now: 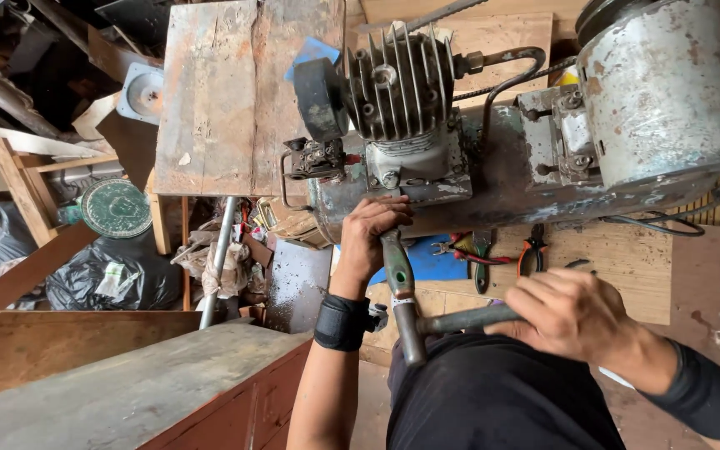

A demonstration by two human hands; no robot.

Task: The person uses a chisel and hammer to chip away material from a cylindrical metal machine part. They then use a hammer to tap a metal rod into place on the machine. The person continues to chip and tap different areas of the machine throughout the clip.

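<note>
1. A green-handled tool (399, 275) stands at centre frame, its upper end set against the underside of the old air compressor (427, 125).
2. The left hand (372, 237) is wrapped tight around that tool's upper end, just below the compressor.
3. The right hand (572, 312), lower right, is clenched on a hammer (435, 327) whose head meets the tool's lower end.
4. Pliers (472, 250) lie on a wooden board (627, 267) behind.
5. A worn plank (210, 100) fills the upper left.
</note>
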